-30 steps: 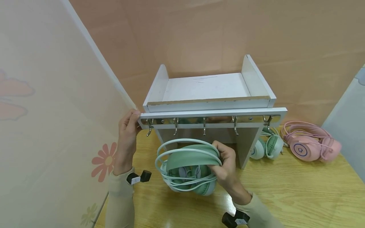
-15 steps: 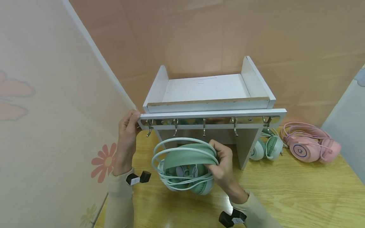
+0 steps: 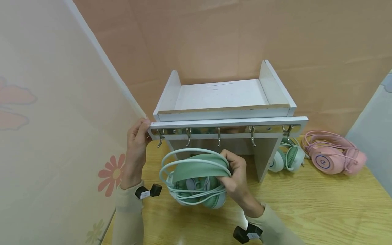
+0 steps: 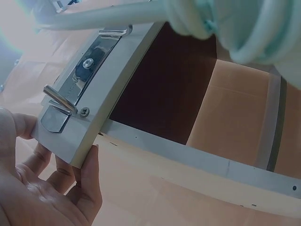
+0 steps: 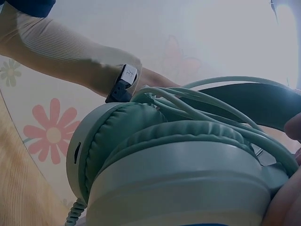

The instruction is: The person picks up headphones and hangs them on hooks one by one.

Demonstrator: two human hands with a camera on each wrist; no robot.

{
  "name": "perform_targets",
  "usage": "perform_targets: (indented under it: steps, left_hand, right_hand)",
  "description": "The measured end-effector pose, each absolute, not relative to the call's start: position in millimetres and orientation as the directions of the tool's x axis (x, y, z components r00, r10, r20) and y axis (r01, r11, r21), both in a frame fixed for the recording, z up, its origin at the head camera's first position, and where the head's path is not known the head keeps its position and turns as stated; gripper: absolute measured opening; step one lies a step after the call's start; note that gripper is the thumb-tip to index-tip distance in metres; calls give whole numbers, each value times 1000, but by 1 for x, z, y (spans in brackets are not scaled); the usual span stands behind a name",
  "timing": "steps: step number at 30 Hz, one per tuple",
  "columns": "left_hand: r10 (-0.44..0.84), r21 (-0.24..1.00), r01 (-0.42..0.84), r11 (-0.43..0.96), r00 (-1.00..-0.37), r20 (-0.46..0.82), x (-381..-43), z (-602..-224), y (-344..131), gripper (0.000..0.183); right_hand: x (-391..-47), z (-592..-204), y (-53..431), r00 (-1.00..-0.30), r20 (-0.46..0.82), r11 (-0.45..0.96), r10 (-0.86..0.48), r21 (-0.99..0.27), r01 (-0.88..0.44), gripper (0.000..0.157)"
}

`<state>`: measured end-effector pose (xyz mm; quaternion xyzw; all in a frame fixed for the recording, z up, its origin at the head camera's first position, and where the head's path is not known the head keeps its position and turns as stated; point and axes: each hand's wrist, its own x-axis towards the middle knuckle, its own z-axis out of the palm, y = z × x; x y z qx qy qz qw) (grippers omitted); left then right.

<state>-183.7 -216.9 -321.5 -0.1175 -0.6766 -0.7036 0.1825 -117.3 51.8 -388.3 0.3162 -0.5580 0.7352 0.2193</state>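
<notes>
My left hand (image 3: 138, 137) grips the left end of a white hook rail (image 3: 228, 121), thumb on the front and fingers behind it in the left wrist view. Several metal double hooks (image 3: 219, 136) line the rail, all bare. My right hand (image 3: 237, 177) pinches the headband of mint-green headphones (image 3: 199, 168) at its right side. These headphones hang in front of the shelf, just below the rail, with their cable wound around the ear cups. In the right wrist view an ear cup (image 5: 178, 179) fills the foreground, and the left forearm shows behind it.
The white shelf unit (image 3: 277, 81) stands against a brown-covered wall behind the rail. Right of it on the wooden table (image 3: 321, 207) lie a second mint-green pair of headphones (image 3: 288, 159) and a pink pair (image 3: 332, 158). A flower-patterned panel (image 3: 76, 136) rises close on the left.
My right hand has carried the mint-green headphones slightly to the left below the rail. The left hand has stayed on the rail's end.
</notes>
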Motion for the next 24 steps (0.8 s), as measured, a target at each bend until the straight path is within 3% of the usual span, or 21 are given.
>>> perform_targets:
  steps: [24]
  left_hand:
    - [-94, 913, 406, -26, -911, 402, -183, -322, -217, 32]
  right_hand:
    - [-123, -389, 40, -700, 713, -299, -31, -675, -674, 27]
